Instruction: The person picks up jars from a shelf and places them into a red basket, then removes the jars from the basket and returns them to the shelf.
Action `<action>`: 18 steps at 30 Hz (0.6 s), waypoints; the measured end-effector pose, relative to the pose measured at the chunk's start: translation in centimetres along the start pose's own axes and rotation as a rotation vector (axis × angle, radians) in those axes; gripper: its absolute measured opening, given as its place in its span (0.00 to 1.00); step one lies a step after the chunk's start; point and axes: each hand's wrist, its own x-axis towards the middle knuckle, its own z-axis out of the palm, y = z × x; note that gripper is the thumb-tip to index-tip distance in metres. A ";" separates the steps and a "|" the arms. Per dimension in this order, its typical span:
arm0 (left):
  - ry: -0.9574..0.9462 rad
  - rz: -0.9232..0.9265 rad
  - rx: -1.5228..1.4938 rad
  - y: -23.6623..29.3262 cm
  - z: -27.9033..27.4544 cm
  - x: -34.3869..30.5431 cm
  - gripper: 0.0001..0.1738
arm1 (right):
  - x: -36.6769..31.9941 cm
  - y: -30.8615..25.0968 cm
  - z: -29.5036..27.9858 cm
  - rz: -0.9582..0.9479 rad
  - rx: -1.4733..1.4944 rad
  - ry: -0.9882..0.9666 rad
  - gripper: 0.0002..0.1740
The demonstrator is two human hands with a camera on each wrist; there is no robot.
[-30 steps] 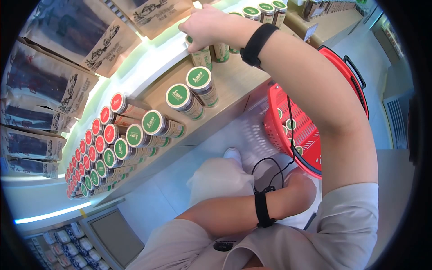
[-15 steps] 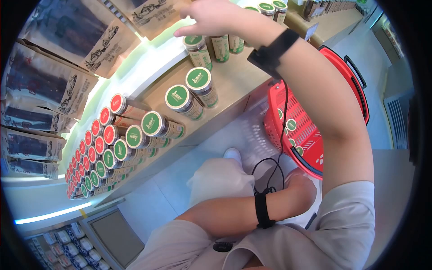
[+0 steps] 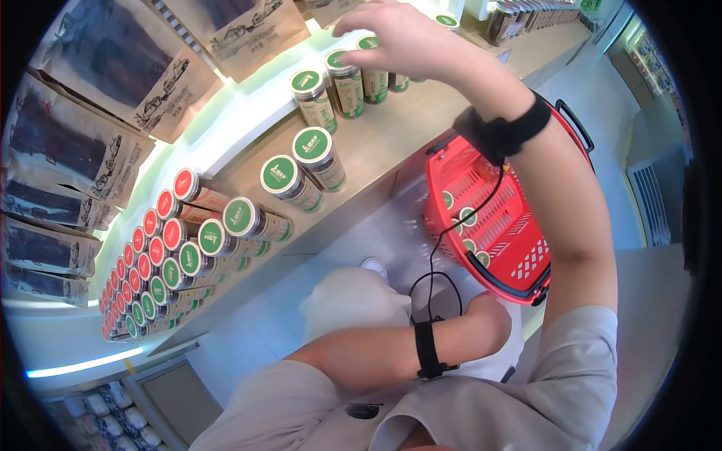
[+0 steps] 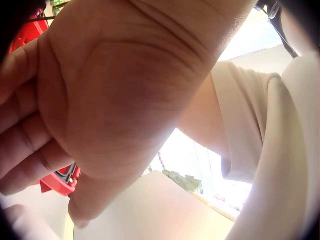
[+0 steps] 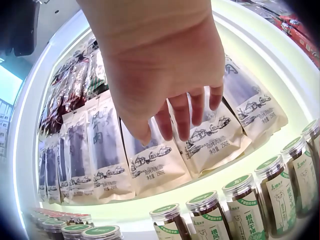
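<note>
My right hand (image 3: 395, 41) hovers over a row of green-lidded jars (image 3: 346, 90) at the back of the shelf, holding nothing. The right wrist view shows this hand (image 5: 165, 75) with its fingers apart and hanging down, in front of paper snack pouches (image 5: 155, 162) and above the jars (image 5: 245, 210). My left hand (image 3: 485, 325) is low, near the basket's side; in the left wrist view the palm (image 4: 120, 90) faces the camera, fingers extended and empty. Two green-lidded jars (image 3: 280, 174) stand together nearer the shelf's front edge.
A red basket (image 3: 519, 225) with several green-lidded jars inside stands right of the shelf. Stacked red- and green-lidded jars (image 3: 173, 233) fill the shelf's left part. Large pouches (image 3: 98, 60) stand behind. A black cable (image 3: 481, 207) hangs from my right wrist across the basket.
The head view has shifted, with shelf and basket now slightly to the left. My right hand has moved rightward over the jars, its fingers off the jar row.
</note>
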 end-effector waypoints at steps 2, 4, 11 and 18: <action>0.014 0.069 0.006 0.2 1.6 0.4 0.11 | 1.9 -0.6 2.1 -0.016 -0.006 -0.121 0.29; 0.391 0.121 -0.040 0.0 4.6 1.4 0.13 | 3.3 -1.4 4.2 -0.043 0.014 -0.141 0.32; 0.398 0.035 -0.084 -0.5 5.0 1.6 0.12 | 5.1 -2.8 6.3 -0.064 -0.064 -0.427 0.34; 0.117 0.060 -0.079 -0.6 2.2 1.0 0.13 | 5.0 -2.4 6.9 -0.079 -0.008 -0.378 0.29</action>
